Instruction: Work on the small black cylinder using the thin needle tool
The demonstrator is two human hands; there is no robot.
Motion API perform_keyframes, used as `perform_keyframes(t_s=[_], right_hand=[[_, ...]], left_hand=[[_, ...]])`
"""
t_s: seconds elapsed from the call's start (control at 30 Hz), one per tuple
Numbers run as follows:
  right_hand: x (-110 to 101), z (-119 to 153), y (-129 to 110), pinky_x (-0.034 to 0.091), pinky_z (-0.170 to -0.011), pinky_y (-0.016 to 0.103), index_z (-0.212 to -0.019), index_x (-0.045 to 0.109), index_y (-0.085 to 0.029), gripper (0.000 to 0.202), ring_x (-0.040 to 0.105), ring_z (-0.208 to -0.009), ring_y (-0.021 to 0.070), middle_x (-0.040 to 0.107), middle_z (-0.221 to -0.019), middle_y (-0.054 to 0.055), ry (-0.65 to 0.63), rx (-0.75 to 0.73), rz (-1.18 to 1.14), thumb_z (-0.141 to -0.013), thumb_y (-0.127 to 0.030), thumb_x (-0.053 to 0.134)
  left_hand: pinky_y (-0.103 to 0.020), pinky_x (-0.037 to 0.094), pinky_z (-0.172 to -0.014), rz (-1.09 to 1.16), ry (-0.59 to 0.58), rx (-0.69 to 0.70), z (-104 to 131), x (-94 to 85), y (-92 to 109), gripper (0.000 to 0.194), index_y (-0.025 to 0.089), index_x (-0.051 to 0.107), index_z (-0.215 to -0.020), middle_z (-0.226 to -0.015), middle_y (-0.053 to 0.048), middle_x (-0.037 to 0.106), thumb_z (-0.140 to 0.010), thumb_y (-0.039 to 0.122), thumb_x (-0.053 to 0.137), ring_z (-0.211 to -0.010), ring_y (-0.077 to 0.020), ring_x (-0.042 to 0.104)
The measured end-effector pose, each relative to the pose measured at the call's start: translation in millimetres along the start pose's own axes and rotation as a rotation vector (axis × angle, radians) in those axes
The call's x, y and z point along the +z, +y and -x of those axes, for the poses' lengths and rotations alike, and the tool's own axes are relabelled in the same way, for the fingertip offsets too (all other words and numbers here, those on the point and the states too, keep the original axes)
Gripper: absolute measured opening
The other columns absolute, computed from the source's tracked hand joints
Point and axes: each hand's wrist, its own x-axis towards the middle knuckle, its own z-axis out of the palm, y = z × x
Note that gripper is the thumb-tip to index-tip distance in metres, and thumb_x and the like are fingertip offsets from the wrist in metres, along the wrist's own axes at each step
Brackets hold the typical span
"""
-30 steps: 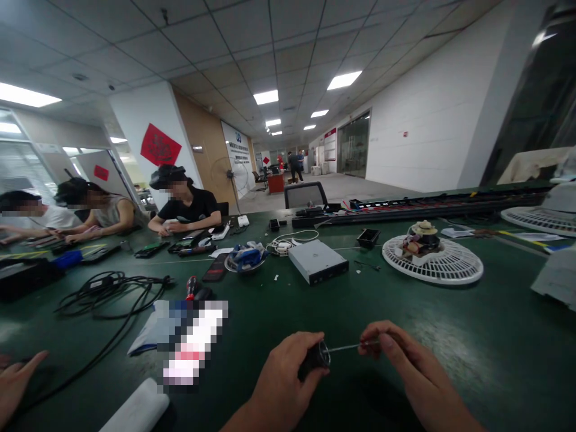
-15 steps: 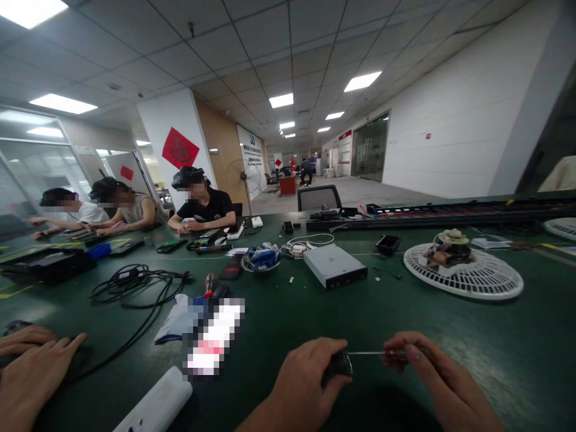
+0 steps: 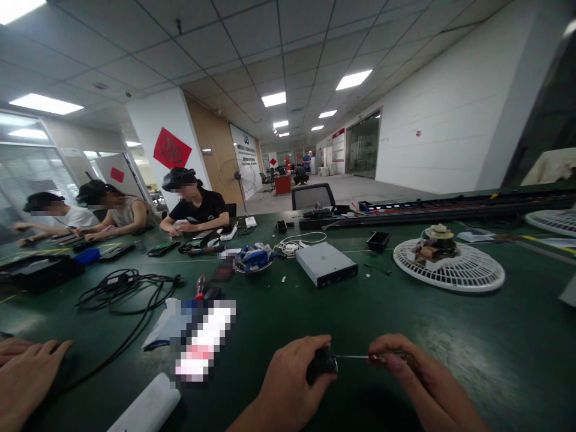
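My left hand (image 3: 288,381) is closed around a small black rounded part (image 3: 322,362) with a shiny rim, low in the middle of the view. Its far side is covered by my fingers, so I cannot make out its kind. In my right hand (image 3: 416,375) is a screwdriver (image 3: 353,357), gripped by its reddish handle. The thin metal shaft points left and its tip meets the right side of the black part. Both hands are held over the green table (image 3: 256,324).
A disc drive (image 3: 326,264) and a white fan grille (image 3: 450,270) with a motor lie beyond my hands. To the left are a red-handled screwdriver (image 3: 200,288), coiled black cable (image 3: 128,291), a white power strip (image 3: 144,405) and a co-worker's hands (image 3: 31,375). More people sit along the table.
The view has swung slightly to the right, so things appear shifted left. Both hands keep their grips, and the screwdriver still meets the black part.
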Motion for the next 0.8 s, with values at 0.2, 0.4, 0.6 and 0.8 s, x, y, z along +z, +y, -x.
perform_keyframes(t_s=[0.2, 0.4, 0.6, 0.8], right_hand=[[1.0, 0.3, 0.4, 0.058, -0.07, 0.026, -0.094, 0.066, -0.024, 0.03, 0.071, -0.079, 0.0202, 0.072, -0.083, 0.004, -0.048, -0.003, 0.019, -0.098, -0.044, 0.044], [0.5, -0.7, 2.8, 0.057, -0.072, 0.028, -0.093, 0.067, -0.024, 0.032, 0.071, -0.08, 0.0211, 0.073, -0.083, 0.004, -0.042, 0.019, 0.029, -0.098, -0.046, 0.044], [0.5, -0.6, 2.0, 0.057, -0.069, 0.028, -0.088, 0.068, -0.024, 0.039, 0.07, -0.078, 0.0215, 0.072, -0.08, 0.005, -0.025, 0.045, -0.002, -0.098, -0.05, 0.041], [0.6, 0.7, -1.4, 0.056, -0.072, 0.03, -0.094, 0.069, -0.025, 0.033, 0.07, -0.08, 0.0223, 0.073, -0.085, 0.005, -0.01, 0.035, 0.04, -0.097, -0.046, 0.045]], left_hand=[[-0.038, 0.055, -0.096, 0.015, 0.016, 0.018, -0.7, 1.3, -0.5, 0.057, 0.027, 0.06, -0.127, -0.119, -0.003, 0.072, -0.075, 0.012, 0.078, -0.106, -0.0232, 0.069], [-0.04, 0.054, -0.096, 0.026, 0.016, 0.009, 0.4, 1.7, -0.5, 0.06, 0.028, 0.06, -0.126, -0.119, -0.002, 0.072, -0.072, 0.01, 0.08, -0.107, -0.024, 0.068], [-0.039, 0.056, -0.094, 0.03, 0.014, 0.019, 0.0, 1.0, -1.0, 0.059, 0.027, 0.062, -0.125, -0.117, -0.002, 0.073, -0.072, 0.01, 0.08, -0.104, -0.0233, 0.069], [-0.039, 0.055, -0.097, 0.041, 0.021, 0.04, -1.6, -0.4, -0.9, 0.058, 0.026, 0.062, -0.125, -0.118, -0.004, 0.073, -0.072, 0.008, 0.079, -0.106, -0.0234, 0.069]])
